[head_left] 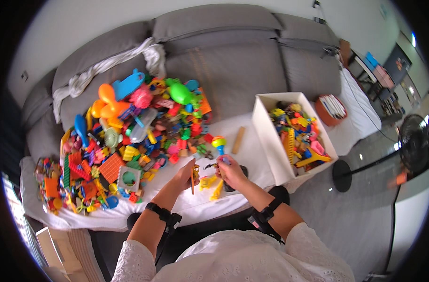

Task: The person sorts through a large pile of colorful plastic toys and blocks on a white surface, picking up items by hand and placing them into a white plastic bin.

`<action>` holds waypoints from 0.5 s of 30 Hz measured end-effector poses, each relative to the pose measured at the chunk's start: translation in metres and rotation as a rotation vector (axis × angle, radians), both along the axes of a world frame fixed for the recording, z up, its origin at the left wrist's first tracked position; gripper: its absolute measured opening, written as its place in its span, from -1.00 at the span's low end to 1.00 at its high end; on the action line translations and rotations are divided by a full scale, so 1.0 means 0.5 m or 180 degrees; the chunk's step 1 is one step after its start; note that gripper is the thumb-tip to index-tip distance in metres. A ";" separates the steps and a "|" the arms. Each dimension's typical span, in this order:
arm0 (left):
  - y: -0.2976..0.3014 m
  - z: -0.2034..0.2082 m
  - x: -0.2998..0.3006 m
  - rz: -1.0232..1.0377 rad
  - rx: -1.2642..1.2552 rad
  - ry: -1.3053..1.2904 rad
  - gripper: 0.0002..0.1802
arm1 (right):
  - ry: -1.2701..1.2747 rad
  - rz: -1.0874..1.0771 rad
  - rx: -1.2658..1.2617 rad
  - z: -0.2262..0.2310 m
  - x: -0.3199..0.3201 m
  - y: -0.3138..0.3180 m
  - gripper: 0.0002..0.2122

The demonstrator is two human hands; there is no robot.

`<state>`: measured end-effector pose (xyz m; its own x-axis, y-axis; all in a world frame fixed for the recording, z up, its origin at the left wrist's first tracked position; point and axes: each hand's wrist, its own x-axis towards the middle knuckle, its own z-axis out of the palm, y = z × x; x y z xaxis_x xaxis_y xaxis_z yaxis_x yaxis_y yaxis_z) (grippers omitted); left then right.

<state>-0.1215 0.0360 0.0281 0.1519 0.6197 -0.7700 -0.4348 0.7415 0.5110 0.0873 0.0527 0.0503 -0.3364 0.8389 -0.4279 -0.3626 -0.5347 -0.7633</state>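
Pointing away from the person, a blue toy (220, 149) with a yellow-green head is gripped by the right hand (233, 173). An orange piece (193, 183), seen edge-on, is held by the left hand (185, 175), its fingers closed. Both are held over a white cloth (254, 155), between a toy heap (112, 168) and a toy-filled white bin (265, 141). Yellow pieces (208, 182) are seen between the hands; beyond, a wooden block (239, 140) is laid near the bin.

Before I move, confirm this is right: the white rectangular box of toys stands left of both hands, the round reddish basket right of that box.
No: in the head view, the white box stands right of the left hand and the right hand.
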 end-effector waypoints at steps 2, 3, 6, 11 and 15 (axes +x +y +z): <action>0.072 0.036 0.115 -0.0325 0.0149 -0.0104 -0.61 | 0.0211 -0.0621 0.0150 0.062 0.105 0.020 -0.92; 0.106 0.059 0.174 -0.0318 0.0174 -0.0232 -0.64 | 0.0242 -0.0888 0.0293 0.089 0.158 0.033 -0.91; 0.215 0.139 0.353 -0.0520 0.0778 -0.0630 -0.52 | 0.0213 -0.1778 0.0656 0.151 0.304 0.083 -0.87; 0.314 0.241 0.564 0.0163 0.1442 -0.0379 -0.28 | 0.1482 -0.1798 0.0775 0.147 0.481 0.149 -0.79; 0.264 0.201 0.585 -0.0569 0.2677 0.1041 -0.34 | 0.0065 -0.1824 0.1106 0.133 0.492 0.121 -0.67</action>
